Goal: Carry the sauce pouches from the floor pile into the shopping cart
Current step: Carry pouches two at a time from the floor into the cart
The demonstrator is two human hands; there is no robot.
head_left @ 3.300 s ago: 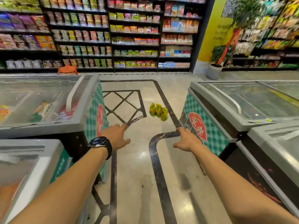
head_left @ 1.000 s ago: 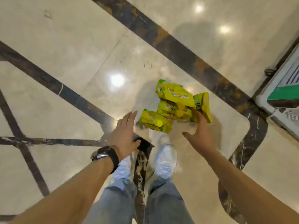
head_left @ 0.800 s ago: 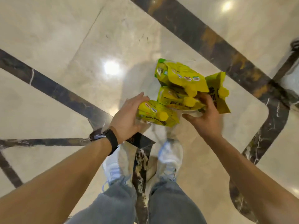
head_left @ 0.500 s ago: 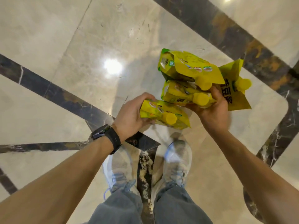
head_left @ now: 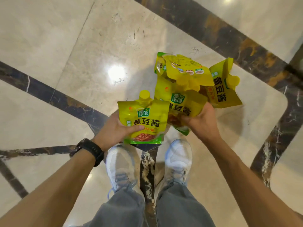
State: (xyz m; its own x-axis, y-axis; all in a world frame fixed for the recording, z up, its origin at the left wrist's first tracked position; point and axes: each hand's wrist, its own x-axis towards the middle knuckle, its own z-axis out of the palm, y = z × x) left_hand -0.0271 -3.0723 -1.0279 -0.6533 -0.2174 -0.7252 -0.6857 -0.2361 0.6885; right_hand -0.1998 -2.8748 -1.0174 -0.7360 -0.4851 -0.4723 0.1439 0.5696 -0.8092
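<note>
Gripping one yellow spouted plastic sauce pouch (head_left: 144,122) in left hand (head_left: 113,130), centre; clutching yellow bundle (head_left: 185,74) in right hand (head_left: 202,123). Just lifted off beige marble floor (head_left: 65,46); cart next.

yellow-green pouches (head_left: 144,118), cream marble floor (head_left: 49,38)

Four yellow pouches (head_left: 144,122). Two grips: left grip (head_left: 113,128), right grip (head_left: 201,123). Two white shoes (head_left: 120,163). One black watch (head_left: 91,150). Two legs (head_left: 119,210).
</note>
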